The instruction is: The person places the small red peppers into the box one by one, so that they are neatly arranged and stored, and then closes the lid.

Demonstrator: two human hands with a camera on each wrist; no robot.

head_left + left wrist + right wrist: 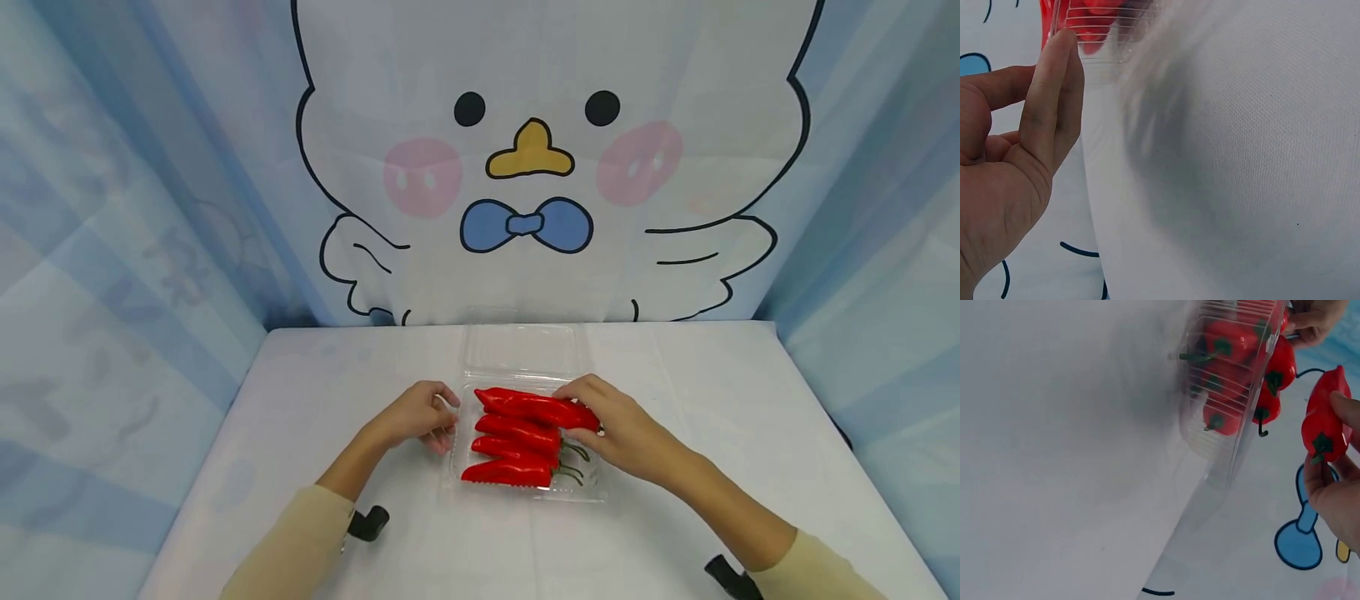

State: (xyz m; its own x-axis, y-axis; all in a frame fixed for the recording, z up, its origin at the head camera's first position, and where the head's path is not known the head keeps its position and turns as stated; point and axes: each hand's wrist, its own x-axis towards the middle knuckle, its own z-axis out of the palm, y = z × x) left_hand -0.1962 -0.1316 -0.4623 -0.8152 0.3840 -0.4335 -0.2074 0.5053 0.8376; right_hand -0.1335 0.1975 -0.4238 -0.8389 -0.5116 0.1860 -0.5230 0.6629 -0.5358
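A clear plastic box (459, 467) stands on the table with several red peppers (510, 474) lying side by side in it, their green stems to the right. My right hand (630, 432) holds another red pepper (536, 406) by its stem end, thumb on one side and fingers on the other. In the right wrist view this pepper (1322, 419) is raised apart from the others. At the box's left side is my left hand (420, 412); in the left wrist view its extended fingers (1054, 87) touch the box wall (1104, 31).
The box's clear lid (525, 346) lies folded back toward the rear edge of the white table (360, 358). Behind it hangs a cloth (525, 283) with a cartoon face, and curtains (112, 250) flank both sides.
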